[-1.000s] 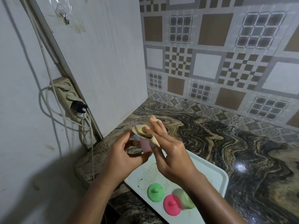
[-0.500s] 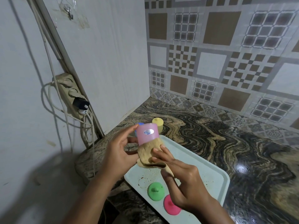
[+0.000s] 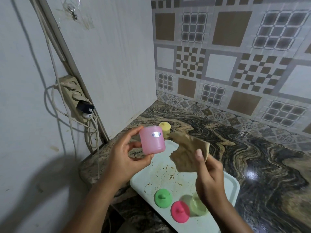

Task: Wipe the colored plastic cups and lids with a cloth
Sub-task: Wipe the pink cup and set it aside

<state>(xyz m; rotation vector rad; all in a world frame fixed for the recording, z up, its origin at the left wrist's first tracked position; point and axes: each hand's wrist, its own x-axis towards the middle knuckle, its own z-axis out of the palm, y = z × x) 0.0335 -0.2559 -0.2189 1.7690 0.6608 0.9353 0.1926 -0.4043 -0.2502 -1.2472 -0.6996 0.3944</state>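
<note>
Stone counter (image 3: 252, 157) in a corner of the room, shiny, with brown, black and cream swirls. Behind it, a wall of square tiles (image 3: 235, 56) in brown, grey and white – some plain, some checked. On the left, a flat white wall (image 3: 109, 64), with a little hook (image 3: 73, 11) stuck up high. Lower down, a power strip (image 3: 72, 96) fixed to the wall, with a black plug (image 3: 85, 106) in it and white cords (image 3: 53, 64) hanging in loops.

On the counter, close to its near edge, a pale tray (image 3: 235, 185) with brown ring marks and spots. At the tray's near end, a green lid (image 3: 163, 198) and a pink lid (image 3: 180, 211) side by side, each with a small knob on top. Just beside the pink lid, a light green cup (image 3: 196, 206), blurry and partly hidden by the right wrist. Past the far end of the tray, on the bare stone, a yellow cup (image 3: 165, 129).

Up in the air over the tray's far end, a pink cup (image 3: 152, 142) with a silver sticker, gripped by the left hand (image 3: 122, 158) – fingers curled round its sides. Just beside it, not touching, a crumpled tan cloth (image 3: 186, 152), held in the air by the right hand (image 3: 210, 179), fingers bunched round its lower part.
</note>
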